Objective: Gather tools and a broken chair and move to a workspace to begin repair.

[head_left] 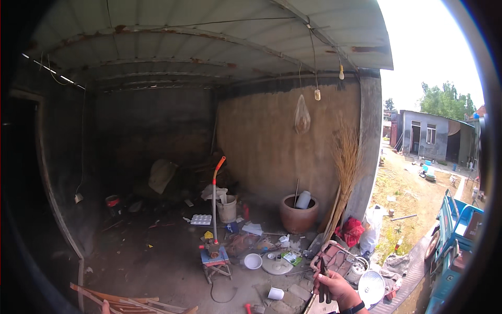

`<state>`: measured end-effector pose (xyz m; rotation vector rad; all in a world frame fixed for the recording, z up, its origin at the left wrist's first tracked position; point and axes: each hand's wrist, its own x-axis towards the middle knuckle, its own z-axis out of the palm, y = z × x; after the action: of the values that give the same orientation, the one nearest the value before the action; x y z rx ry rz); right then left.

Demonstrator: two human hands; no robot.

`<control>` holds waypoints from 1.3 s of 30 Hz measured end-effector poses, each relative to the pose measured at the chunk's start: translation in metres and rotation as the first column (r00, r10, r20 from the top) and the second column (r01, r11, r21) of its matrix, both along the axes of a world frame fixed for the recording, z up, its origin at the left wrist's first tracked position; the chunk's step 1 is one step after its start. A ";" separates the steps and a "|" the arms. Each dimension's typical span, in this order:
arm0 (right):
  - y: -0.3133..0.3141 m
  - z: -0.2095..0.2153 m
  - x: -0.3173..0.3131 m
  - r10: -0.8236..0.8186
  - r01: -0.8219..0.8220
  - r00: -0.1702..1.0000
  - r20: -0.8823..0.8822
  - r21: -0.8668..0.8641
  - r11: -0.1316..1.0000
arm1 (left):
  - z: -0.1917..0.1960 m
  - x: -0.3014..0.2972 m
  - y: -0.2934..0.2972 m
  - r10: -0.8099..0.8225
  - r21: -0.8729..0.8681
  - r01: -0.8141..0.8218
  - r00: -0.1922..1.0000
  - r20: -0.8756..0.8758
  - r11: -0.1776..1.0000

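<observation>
Steady the reddish-brown wooden slats (pixel 125 303) with your left hand (pixel 106 308), its finger state indeterminable from this view, and firmly control the dark, plier-shaped metal tool (pixel 322 268) pinched in your right hand's (pixel 339 289) fingers above the littered floor (pixel 167 267).

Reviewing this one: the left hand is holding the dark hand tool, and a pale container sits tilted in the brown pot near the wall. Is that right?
Not quite: in the head view, it is the right hand that holds the dark hand tool. A pale container does sit tilted in the brown pot near the wall.
</observation>
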<state>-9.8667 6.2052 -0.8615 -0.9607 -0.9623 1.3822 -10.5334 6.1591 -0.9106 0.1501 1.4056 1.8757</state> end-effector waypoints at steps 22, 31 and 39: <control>0.066 -0.014 0.008 0.006 -0.007 0.999 -0.041 -0.015 1.000 | 0.010 -0.032 0.096 0.109 -0.001 -0.110 0.990 -0.087 0.994; 0.071 -0.009 0.010 -0.036 0.037 0.999 0.033 -0.046 0.998 | 0.048 -0.011 0.106 0.164 0.010 -0.165 0.966 -0.198 0.986; 0.062 0.003 -0.001 -0.040 0.047 0.995 0.092 -0.069 0.997 | -0.045 -0.092 0.171 0.168 0.057 -0.159 0.948 -0.269 0.986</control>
<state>-9.8673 6.2676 -0.8584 -1.0998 -0.9590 1.3535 -10.6251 6.3301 -0.9555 0.3299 1.6128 2.0779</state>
